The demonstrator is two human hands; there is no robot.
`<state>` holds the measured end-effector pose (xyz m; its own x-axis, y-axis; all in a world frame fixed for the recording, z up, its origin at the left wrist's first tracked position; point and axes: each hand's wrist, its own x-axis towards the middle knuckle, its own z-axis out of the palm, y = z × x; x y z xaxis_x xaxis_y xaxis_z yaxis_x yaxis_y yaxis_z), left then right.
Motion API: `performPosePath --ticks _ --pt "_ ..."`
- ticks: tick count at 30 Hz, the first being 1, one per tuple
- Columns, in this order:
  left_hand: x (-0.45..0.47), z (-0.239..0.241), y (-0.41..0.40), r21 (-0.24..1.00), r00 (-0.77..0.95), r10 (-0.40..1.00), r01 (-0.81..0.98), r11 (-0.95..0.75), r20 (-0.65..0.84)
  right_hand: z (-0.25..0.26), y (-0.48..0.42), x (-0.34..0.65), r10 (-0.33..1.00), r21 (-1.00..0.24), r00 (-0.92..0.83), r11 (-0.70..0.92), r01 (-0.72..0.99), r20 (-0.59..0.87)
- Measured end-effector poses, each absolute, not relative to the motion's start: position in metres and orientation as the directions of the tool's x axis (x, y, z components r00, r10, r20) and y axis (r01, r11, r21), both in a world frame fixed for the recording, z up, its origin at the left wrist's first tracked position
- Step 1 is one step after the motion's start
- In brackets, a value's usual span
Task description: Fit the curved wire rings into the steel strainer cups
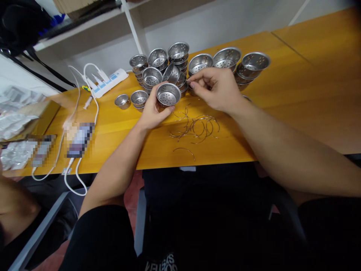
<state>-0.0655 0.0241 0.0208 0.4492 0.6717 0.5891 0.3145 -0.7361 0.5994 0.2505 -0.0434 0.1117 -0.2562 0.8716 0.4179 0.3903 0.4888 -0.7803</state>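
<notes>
My left hand (153, 111) is closed on a small perforated metal cup (168, 95), its open mouth tilted up towards me. To the right of that cup, my right hand (216, 88) pinches a thin wire (187, 80) between thumb and forefinger; only a short piece of it shows. Below both hands, several curved wires (199, 128) lie in a loose tangle on the wooden table (231, 145). One bent wire (184, 149) rests apart, closer to the front edge. Behind my hands stand stacked perforated cups (178, 51), and more stacks (254, 64) sit to the right.
Left of the cups lie a white power strip (111, 83) with cables and a phone (81, 140). A second phone (43, 150) and plastic bags (17, 154) are farther left. A wall shelf (84, 28) rises behind. Another person's arm (17, 199) shows at the left edge.
</notes>
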Motion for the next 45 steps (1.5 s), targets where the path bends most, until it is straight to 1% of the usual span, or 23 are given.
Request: performPosePath --ticks 3,8,12,15,19,21,23,29,33,37,41,45 --pt "-0.061 0.029 0.014 0.623 0.403 0.707 0.339 -0.705 0.581 0.114 -0.045 0.250 0.865 -0.793 -0.256 0.499 0.349 0.432" --pt "-0.059 0.027 0.014 0.635 0.354 0.726 0.352 -0.687 0.590 0.111 -0.044 0.249 0.872 -0.803 -0.257 0.486 0.345 0.417" --pt "-0.060 0.016 0.022 0.645 0.369 0.714 0.310 -0.698 0.595 0.108 -0.045 0.246 0.901 -0.796 -0.241 0.431 0.424 0.360" --pt "-0.058 0.010 0.024 0.643 0.394 0.712 0.313 -0.699 0.581 0.106 -0.048 0.241 0.917 -0.787 -0.249 0.396 0.473 0.312" --pt "-0.054 0.009 0.021 0.619 0.451 0.689 0.319 -0.718 0.567 0.102 -0.049 0.234 0.893 -0.770 -0.276 0.447 0.455 0.355" --pt "-0.051 0.009 0.019 0.615 0.464 0.680 0.309 -0.725 0.568 0.101 -0.048 0.232 0.895 -0.755 -0.266 0.444 0.482 0.357" --pt "-0.048 0.008 0.018 0.619 0.464 0.687 0.317 -0.718 0.559 0.100 -0.047 0.230 0.903 -0.742 -0.248 0.430 0.515 0.351" --pt "-0.041 0.004 0.015 0.614 0.453 0.689 0.326 -0.718 0.566 0.098 -0.047 0.228 0.898 -0.722 -0.247 0.439 0.535 0.364" --pt "-0.037 0.009 0.009 0.638 0.424 0.736 0.374 -0.673 0.527 0.097 -0.049 0.223 0.902 -0.717 -0.247 0.431 0.549 0.353" --pt "-0.033 0.016 0.002 0.643 0.418 0.757 0.404 -0.650 0.503 0.096 -0.050 0.217 0.920 -0.736 -0.227 0.393 0.552 0.320" --pt "-0.030 0.018 -0.002 0.639 0.417 0.751 0.400 -0.657 0.511 0.097 -0.052 0.214 0.930 -0.758 -0.223 0.366 0.540 0.291" --pt "-0.031 0.015 0.001 0.645 0.417 0.738 0.368 -0.670 0.530 0.101 -0.054 0.217 0.923 -0.791 -0.254 0.378 0.481 0.287"
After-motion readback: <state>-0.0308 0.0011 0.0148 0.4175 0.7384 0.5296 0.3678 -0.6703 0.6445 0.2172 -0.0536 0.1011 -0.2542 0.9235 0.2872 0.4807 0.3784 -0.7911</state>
